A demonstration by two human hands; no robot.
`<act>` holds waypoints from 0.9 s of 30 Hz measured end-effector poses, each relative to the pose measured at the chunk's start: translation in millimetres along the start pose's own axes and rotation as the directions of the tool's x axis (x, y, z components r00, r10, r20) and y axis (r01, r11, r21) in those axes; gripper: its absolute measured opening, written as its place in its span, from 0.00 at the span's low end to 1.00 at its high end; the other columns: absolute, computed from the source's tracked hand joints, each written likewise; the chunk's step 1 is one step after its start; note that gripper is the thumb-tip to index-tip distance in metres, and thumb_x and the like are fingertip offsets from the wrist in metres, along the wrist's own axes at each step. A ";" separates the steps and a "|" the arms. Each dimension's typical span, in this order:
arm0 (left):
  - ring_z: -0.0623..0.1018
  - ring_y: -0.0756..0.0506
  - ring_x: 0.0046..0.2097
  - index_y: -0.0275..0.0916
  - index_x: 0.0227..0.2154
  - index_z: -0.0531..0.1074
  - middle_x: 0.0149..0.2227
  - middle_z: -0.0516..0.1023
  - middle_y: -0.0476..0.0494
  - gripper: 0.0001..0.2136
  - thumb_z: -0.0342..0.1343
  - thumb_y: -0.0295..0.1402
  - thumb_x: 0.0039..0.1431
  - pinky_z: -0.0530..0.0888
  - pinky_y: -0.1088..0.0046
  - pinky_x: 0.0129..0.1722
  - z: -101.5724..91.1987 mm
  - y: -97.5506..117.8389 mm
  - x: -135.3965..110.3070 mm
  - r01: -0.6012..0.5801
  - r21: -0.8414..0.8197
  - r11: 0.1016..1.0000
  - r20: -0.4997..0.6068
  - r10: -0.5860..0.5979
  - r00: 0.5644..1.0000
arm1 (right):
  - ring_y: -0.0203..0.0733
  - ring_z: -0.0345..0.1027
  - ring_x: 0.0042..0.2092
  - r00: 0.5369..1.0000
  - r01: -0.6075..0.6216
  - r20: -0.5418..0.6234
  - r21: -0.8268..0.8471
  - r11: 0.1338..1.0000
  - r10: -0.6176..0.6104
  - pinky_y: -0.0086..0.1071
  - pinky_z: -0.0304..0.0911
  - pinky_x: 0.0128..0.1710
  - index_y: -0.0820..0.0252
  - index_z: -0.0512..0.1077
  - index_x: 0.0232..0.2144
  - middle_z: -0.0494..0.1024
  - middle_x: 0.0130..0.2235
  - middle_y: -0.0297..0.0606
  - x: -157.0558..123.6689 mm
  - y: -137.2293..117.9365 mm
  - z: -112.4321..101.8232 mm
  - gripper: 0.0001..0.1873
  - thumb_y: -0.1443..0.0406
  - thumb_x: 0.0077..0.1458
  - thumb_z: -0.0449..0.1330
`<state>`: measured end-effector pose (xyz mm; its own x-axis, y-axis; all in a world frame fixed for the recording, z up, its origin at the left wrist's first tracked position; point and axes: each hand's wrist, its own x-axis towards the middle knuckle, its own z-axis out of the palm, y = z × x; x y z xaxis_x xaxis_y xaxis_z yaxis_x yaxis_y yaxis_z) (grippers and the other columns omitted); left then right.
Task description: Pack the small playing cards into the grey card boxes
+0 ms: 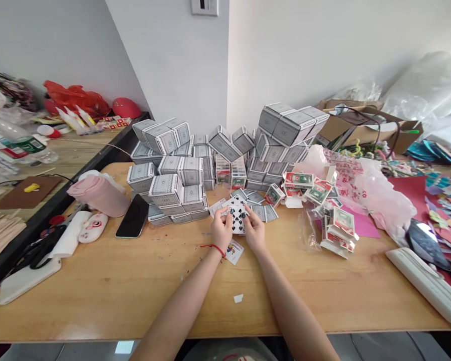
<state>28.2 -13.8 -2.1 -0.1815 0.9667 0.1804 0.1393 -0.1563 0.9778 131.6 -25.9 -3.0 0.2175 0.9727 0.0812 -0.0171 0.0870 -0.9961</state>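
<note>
Between my two hands are playing cards (238, 223), face up, with a nine of spades on top. My left hand (222, 230), with a red string at the wrist, pinches their left side. The fingers of my right hand (254, 228) close on the right edge. A joker card (233, 252) lies on the table just below my hands. Several loose cards (265, 212) lie face down beyond them. Behind these stands a structure of blocks (169, 188) covered in grey-backed playing cards, stacked in uneven tiers.
Opened red and green card boxes (338, 225) lie right of the stack, beside a plastic bag (379, 190). On the left are a phone (133, 216), a pink bottle (97, 194) and black scissors (41, 248). A white paper scrap (238, 298) lies near the front edge.
</note>
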 end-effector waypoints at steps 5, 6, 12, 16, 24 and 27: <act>0.60 0.55 0.18 0.33 0.42 0.67 0.17 0.64 0.53 0.15 0.48 0.36 0.55 0.60 0.80 0.17 -0.6 -1.8 1.2 -0.016 0.003 1.000 -0.011 0.016 1.000 | 0.42 0.66 0.38 1.000 0.020 0.013 -0.028 0.999 -0.020 0.34 0.63 0.35 0.60 0.64 0.51 0.73 0.43 0.42 1.5 -1.4 -1.5 0.26 0.58 0.50 0.53; 0.60 0.55 0.18 0.33 0.42 0.68 0.17 0.64 0.53 0.15 0.49 0.36 0.54 0.60 0.80 0.17 -0.6 -2.0 1.4 -0.022 0.014 1.000 -0.019 0.023 1.000 | 0.43 0.66 0.40 0.999 0.030 0.016 -0.034 0.999 -0.029 0.36 0.63 0.38 0.60 0.64 0.51 0.72 0.46 0.43 1.7 -2.1 -1.4 0.25 0.58 0.50 0.53; 0.59 0.54 0.19 0.33 0.41 0.72 0.19 0.67 0.49 0.16 0.49 0.37 0.53 0.60 0.79 0.17 -0.9 -0.4 1.4 -0.032 0.071 0.997 -0.059 0.037 0.998 | 0.44 0.65 0.43 0.997 0.069 0.019 -0.036 0.997 -0.069 0.36 0.61 0.43 0.61 0.64 0.51 0.72 0.45 0.43 1.4 -4.2 -0.2 0.25 0.58 0.50 0.52; 0.60 0.54 0.19 0.34 0.41 0.72 0.21 0.69 0.48 0.16 0.49 0.37 0.53 0.61 0.78 0.18 -0.9 0.9 0.5 -0.041 0.079 0.996 -0.057 0.045 0.997 | 0.36 0.63 0.24 0.999 0.005 0.038 0.009 1.000 -0.005 0.29 0.62 0.24 0.60 0.59 0.54 0.73 0.27 0.36 -0.5 -3.6 0.3 0.27 0.59 0.51 0.52; 0.57 0.55 0.19 0.34 0.42 0.71 0.17 0.60 0.53 0.17 0.50 0.37 0.52 0.59 0.80 0.17 -1.2 1.6 -0.9 -0.050 0.013 0.999 -0.013 0.050 0.999 | 0.36 0.63 0.22 0.989 -0.126 0.102 0.173 0.977 0.110 0.29 0.61 0.18 0.59 0.61 0.50 0.73 0.29 0.37 -2.7 -7.8 1.4 0.26 0.56 0.50 0.53; 0.56 0.55 0.19 0.34 0.44 0.68 0.17 0.57 0.55 0.17 0.49 0.36 0.53 0.58 0.80 0.17 -1.2 5.2 -1.2 -0.013 -0.058 0.998 0.019 0.014 1.000 | 0.38 0.65 0.25 0.991 -0.120 0.084 0.188 0.975 0.105 0.30 0.64 0.22 0.58 0.62 0.48 0.74 0.32 0.39 -2.3 -8.1 1.6 0.24 0.56 0.49 0.53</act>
<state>27.9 -16.0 2.9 -0.1609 0.9681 0.1923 0.0847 -0.1806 0.9799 129.7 -28.5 5.0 0.1318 0.9910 -0.0216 -0.2265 0.0089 -0.9740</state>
